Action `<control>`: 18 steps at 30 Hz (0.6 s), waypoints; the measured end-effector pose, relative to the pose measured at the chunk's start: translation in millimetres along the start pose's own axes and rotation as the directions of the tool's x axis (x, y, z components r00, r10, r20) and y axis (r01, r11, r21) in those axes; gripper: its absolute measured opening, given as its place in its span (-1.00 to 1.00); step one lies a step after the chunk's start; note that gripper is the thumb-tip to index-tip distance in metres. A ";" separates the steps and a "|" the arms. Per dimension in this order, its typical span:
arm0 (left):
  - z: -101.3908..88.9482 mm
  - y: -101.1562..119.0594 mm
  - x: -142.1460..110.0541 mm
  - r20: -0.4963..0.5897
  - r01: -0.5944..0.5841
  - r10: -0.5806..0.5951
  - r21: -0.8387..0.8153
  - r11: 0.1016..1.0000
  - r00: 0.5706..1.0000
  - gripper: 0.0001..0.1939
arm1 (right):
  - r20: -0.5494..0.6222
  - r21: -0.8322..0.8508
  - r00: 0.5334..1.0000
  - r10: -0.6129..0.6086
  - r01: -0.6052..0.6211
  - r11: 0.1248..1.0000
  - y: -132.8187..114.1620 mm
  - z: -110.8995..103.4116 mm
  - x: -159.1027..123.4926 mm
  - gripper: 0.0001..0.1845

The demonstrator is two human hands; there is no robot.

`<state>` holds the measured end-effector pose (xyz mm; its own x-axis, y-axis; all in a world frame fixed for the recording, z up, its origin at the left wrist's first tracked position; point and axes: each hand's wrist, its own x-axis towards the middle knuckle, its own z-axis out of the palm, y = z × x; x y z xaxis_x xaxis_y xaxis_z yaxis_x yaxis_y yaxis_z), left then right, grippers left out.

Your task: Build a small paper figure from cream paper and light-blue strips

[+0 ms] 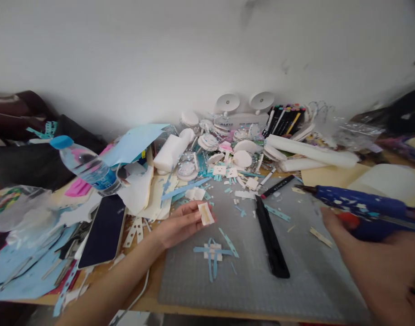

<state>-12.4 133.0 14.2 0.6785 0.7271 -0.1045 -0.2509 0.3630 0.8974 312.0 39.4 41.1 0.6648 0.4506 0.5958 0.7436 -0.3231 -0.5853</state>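
Between the thumb and fingers of my left hand (183, 222) is a small white foam piece (206, 214) with a yellowish streak on its face. My right hand (373, 262) grips a blue hot glue gun (360, 201), its dark nozzle pointing left over the cutting mat. Below my left hand, blue paper strips (210, 251) lie crossed over a small white piece on the grey cutting mat (248, 290). A black utility knife (271, 240) rests on the mat between my hands. Small white pieces with drawn faces (219, 171) sit at the mat's back edge.
A water bottle (87, 165) and a phone (103, 231) are at left, among paper scraps and plastic bags. White foam discs (209, 141), markers (289, 118) and white rolls (309, 151) crowd the back by the wall. A white cable (139, 294) runs down the table's front.
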 end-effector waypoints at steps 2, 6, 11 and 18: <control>-4.1 -5.5 2.9 0.013 0.022 -0.021 -0.090 0.996 1.000 -0.66 | 0.027 0.030 1.000 0.000 -0.001 1.000 -30.1 7.6 1.1 -0.66; -8.7 -6.6 2.6 0.043 0.069 -0.061 -0.202 0.977 0.997 -0.68 | 0.176 0.218 0.951 -0.253 0.212 0.952 -66.0 29.4 -10.8 -0.72; -4.3 -0.6 -0.5 0.017 0.067 -0.065 -0.284 0.956 0.998 -0.65 | 0.307 0.272 0.903 -0.302 0.221 0.937 -66.6 44.0 -26.7 -0.70; -4.2 8.1 4.6 -0.069 -0.039 0.017 -0.328 0.944 0.997 -0.72 | 0.328 0.311 0.905 -0.273 0.169 0.935 -61.1 42.1 -34.1 -0.72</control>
<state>-14.2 141.7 19.1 0.6245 0.7719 -0.1185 -0.4900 0.5054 0.7102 240.9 78.8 33.5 0.3752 0.7684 0.5184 0.7856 0.0332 -0.6178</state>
